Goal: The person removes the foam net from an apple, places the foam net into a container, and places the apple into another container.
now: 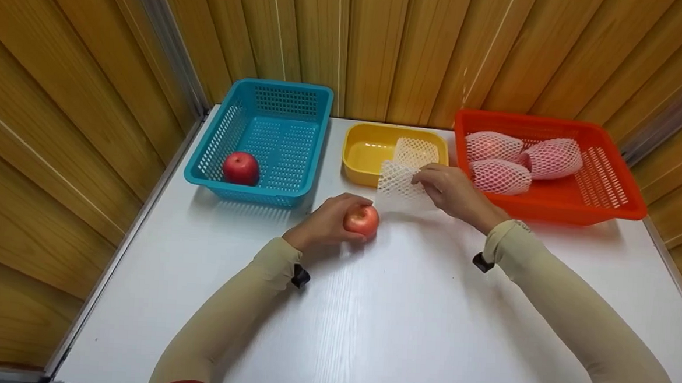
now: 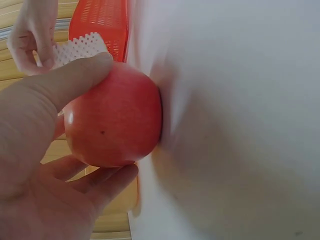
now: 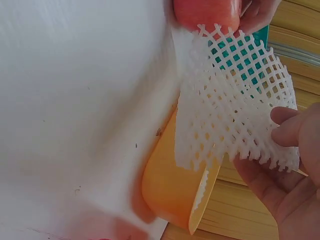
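On the white table, a red apple (image 1: 362, 221) sits with my left hand (image 1: 326, 219) curled round its left side; the left wrist view shows thumb and fingers on opposite sides of the apple (image 2: 116, 116). My right hand (image 1: 456, 194) pinches a white foam net sleeve (image 1: 398, 186) by its edge, just right of the apple and in front of the yellow bowl. In the right wrist view the net (image 3: 230, 100) hangs spread between thumb and fingers of the right hand (image 3: 295, 170), its far edge close to the apple.
A teal basket (image 1: 247, 195) at the back left holds one red apple (image 1: 241, 168). The yellow bowl (image 1: 362, 176) at the back middle contains another white net (image 1: 416, 152). In the red basket (image 1: 585, 213) at the back right lie several net-wrapped fruits (image 1: 500, 176). Wood-patterned panels stand behind.
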